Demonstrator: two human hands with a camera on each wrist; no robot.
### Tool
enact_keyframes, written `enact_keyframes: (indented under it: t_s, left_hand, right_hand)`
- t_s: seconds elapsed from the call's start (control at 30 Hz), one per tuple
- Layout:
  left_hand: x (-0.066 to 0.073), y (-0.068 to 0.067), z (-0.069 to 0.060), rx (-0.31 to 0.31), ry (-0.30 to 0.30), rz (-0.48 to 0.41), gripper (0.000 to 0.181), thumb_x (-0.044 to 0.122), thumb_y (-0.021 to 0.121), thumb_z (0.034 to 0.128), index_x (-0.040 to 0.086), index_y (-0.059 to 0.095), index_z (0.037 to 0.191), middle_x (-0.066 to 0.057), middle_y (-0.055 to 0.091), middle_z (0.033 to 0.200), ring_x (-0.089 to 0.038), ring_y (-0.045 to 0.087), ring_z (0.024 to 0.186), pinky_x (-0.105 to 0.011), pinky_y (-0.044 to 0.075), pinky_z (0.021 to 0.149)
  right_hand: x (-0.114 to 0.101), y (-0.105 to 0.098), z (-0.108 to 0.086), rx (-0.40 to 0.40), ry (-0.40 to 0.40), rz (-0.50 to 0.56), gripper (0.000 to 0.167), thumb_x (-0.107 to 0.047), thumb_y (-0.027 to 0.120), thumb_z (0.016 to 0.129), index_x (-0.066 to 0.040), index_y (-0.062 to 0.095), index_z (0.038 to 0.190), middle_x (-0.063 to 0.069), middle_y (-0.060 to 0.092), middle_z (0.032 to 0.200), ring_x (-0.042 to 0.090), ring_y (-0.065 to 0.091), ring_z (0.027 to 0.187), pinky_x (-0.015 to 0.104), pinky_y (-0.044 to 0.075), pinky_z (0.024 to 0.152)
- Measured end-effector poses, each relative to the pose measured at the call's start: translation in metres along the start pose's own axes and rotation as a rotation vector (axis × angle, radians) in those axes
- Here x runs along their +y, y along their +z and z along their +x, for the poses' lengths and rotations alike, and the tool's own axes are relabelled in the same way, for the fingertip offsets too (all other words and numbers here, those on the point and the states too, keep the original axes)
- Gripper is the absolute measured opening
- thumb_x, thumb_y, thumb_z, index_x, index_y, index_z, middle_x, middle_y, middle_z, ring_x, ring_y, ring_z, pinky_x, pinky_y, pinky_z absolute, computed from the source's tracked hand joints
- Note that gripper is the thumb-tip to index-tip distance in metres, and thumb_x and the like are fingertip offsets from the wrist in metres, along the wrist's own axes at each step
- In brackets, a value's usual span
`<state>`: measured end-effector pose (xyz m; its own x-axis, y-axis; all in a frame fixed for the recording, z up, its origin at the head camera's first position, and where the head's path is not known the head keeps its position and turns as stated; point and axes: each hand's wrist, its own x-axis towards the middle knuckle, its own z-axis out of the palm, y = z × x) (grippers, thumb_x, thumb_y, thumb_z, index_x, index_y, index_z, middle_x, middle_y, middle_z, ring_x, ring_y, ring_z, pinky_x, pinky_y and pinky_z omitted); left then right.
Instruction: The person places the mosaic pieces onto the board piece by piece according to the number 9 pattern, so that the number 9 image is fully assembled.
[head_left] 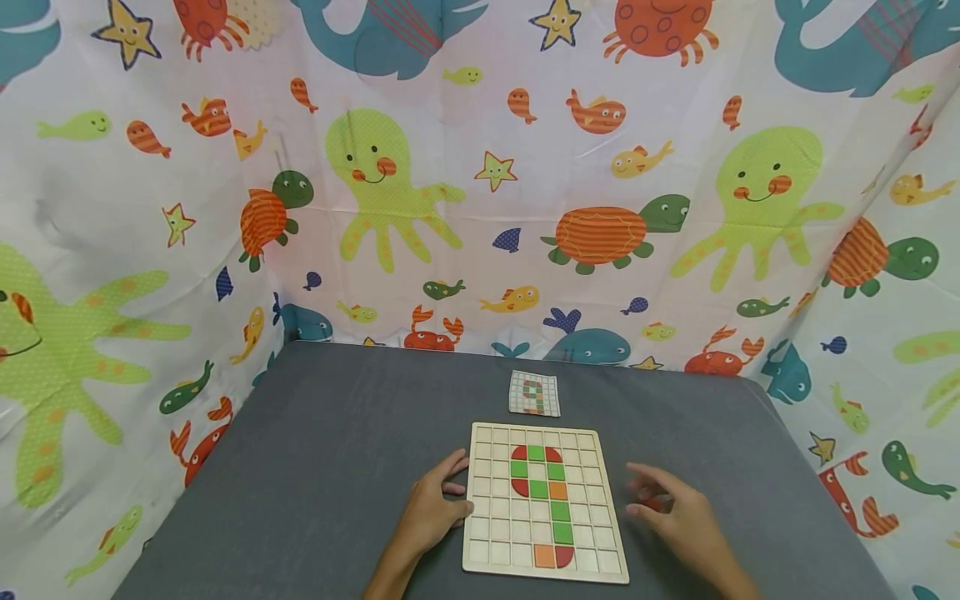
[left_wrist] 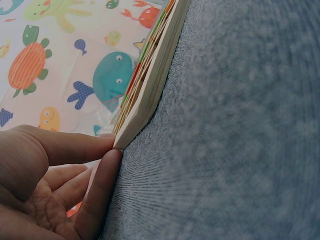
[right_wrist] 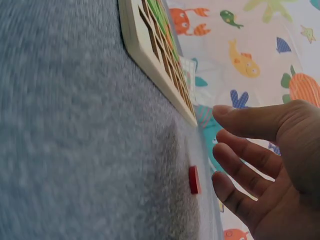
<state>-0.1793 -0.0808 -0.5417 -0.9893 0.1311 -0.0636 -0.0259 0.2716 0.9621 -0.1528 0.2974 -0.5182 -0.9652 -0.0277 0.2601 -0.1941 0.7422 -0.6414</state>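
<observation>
A pale wooden grid board [head_left: 491,508] lies on the dark cloth, with red quarter-round, green square and orange square pieces set in its cells in a shape like a 9. My left hand [head_left: 429,510] is at its left side; in the left wrist view thumb and forefinger pinch the board's edge [left_wrist: 145,102]. To the right of the board hovers my right hand [head_left: 684,521], fingers loosely bent and holding nothing. Under it a small red piece [right_wrist: 194,180] lies on the cloth, apart from the fingertips in the right wrist view.
Behind the board lies a small pattern card [head_left: 517,402] printed with a similar coloured figure on a grid. The dark grey cloth [head_left: 360,417] covers the table. A curtain [head_left: 480,233] printed with sea animals hangs around the back and sides.
</observation>
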Motion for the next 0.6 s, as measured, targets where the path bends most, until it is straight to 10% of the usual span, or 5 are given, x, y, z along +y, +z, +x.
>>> enact_keyframes:
  t_s: [0.6]
  left_hand:
    - [-0.001, 0.000, 0.000, -0.007, 0.005, -0.011, 0.085, -0.009, 0.078, 0.0788, 0.010, 0.052, 0.157, -0.011, 0.062, 0.151, -0.027, 0.065, 0.108, -0.034, 0.061, 0.060]
  right_hand:
    - [0.020, -0.012, 0.000, -0.055, 0.104, -0.096, 0.066, -0.013, 0.095, 0.074, -0.008, 0.070, 0.135, 0.007, 0.079, 0.112, 0.025, 0.073, 0.097, 0.031, 0.060, 0.073]
